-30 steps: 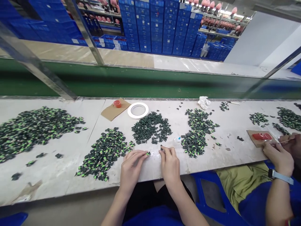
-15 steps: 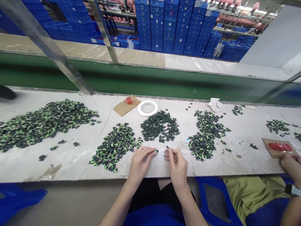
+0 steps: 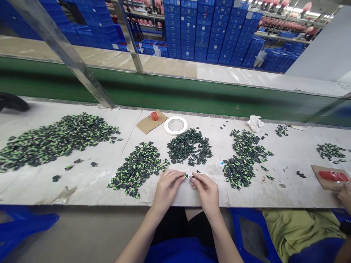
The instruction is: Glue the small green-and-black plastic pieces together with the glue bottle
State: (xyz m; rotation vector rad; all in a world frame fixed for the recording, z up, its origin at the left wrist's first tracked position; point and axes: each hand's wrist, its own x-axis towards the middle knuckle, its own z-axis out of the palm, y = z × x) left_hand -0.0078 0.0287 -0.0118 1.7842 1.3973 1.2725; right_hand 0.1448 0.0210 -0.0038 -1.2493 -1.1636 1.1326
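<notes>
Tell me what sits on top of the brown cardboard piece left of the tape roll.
A small orange cap rests on the cardboard piece, beside the tape roll. What the cap holds is too small to tell.

**Everything else sitting on that bench**

A white tape roll (image 3: 176, 125) lies flat near the far edge, just beside a cardboard scrap (image 3: 151, 122) with a small orange cap (image 3: 154, 115) on it. A crumpled white tissue (image 3: 255, 123) sits further right. Another cardboard piece (image 3: 326, 178) carries a red blob. Behind runs a green conveyor belt (image 3: 175, 95), then stacked blue crates (image 3: 208, 29).
</notes>
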